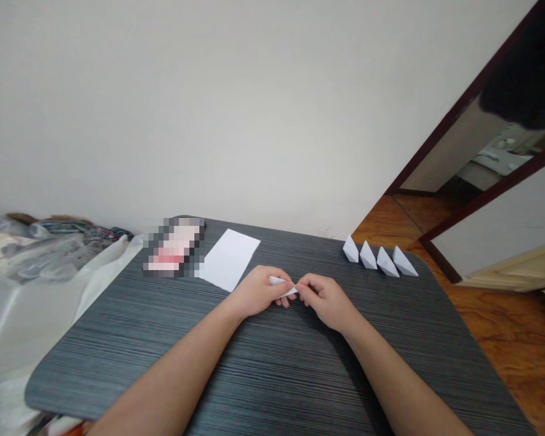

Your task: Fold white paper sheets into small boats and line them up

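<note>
A small folded white paper (278,280) is held between both hands above the middle of the table. My left hand (260,290) is closed round its body, with the thumb lying along the top. At the paper's right tip, my right hand (320,297) pinches with thumb and forefinger. Much of the folded paper is hidden by the fingers. Behind my left hand a stack or sheet of plain white paper (231,259) lies flat. Over on the right stand several folded white paper boats (367,255) in a row.
The dark wood-grain table (272,369) meets a pale wall (254,109). A pixelated, blurred-out object (175,248) lies at its back left. Plastic-covered fabric (36,272) is heaped beside the left edge. A doorway and brown floor (495,321) show on the right.
</note>
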A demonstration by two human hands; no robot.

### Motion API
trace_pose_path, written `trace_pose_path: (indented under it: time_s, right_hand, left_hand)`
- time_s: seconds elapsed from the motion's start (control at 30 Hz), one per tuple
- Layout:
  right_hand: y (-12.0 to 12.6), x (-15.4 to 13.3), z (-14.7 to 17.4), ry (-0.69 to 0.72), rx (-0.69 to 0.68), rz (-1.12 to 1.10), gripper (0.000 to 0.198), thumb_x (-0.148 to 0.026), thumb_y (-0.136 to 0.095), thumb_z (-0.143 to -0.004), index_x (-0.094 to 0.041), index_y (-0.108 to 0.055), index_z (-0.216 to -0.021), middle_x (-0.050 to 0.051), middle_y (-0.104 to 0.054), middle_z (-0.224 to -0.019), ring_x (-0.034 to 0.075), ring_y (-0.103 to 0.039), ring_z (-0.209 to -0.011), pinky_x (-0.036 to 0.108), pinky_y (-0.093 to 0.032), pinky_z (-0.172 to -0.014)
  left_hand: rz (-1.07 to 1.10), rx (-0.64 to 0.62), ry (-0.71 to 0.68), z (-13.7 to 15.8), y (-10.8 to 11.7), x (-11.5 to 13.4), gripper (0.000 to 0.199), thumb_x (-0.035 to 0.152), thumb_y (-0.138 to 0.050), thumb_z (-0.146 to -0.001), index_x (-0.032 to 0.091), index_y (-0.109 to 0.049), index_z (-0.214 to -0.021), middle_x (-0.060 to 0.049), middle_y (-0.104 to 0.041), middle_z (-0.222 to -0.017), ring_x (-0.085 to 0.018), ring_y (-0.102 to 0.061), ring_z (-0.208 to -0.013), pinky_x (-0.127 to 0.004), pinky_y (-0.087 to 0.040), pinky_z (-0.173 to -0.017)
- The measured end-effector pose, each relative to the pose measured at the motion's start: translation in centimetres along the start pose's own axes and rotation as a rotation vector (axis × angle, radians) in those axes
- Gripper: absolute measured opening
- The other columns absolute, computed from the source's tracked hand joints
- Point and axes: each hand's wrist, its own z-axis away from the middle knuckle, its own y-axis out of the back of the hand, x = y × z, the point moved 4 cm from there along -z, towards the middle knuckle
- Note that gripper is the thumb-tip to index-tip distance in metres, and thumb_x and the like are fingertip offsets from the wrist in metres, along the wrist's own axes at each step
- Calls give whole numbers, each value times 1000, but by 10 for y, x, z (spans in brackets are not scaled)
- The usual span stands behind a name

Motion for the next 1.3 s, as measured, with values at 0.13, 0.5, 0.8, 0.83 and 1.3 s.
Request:
trace_pose_path:
  time_s: [0.13,0.5,0.8,0.83,1.3]
  right_hand:
    - [-1,-2,1,14,-13,-27,19,-26,-50,-85,-17,-60,-72,-2,-55,-60,11,-47,-55,22,-36,-52]
    - [3,-10,1,55,-7,61,19,-26,-52,-85,-17,-61,-70,1,-60,-65,13,-51,-59,23,-37,-55]
    - [0,-5,1,19,-16,31,20,-23,-49,-86,-17,-61,-71,-1,-57,-62,11,-50,-57,22,-37,-54]
    - [1,-5,1,22,-14,36,20,-23,-49,-86,-17,-60,-71,-2,-57,-62,11,-50,-57,22,-37,-54]
    - [1,-9,0,53,-16,107,21,-25,-48,-87,-17,-60,-70,-2,-57,-61,11,-50,-57,22,-35,-54]
  left_hand:
    - [5,4,-10,-1,0,-1,18,27,-54,-79,12,-64,-78,-6,-67,-70,-11,-60,-57,-22,-46,-55]
    - [20,-17,-22,-1,-1,-4,19,29,-57,-78,11,-63,-79,-6,-66,-70,-12,-60,-58,-22,-47,-54]
    - [7,7,-50,-4,1,-5,17,26,-53,-80,11,-62,-79,-5,-66,-71,-11,-59,-57,-23,-48,-55]
    - [4,6,-49,-4,1,-5,17,26,-53,-80,11,-62,-79,-5,-66,-71,-11,-59,-57,-23,-48,-55]
    - [3,16,-53,-2,1,-1,15,23,-53,-79,12,-63,-78,-4,-65,-67,-11,-59,-57,-22,-46,-54]
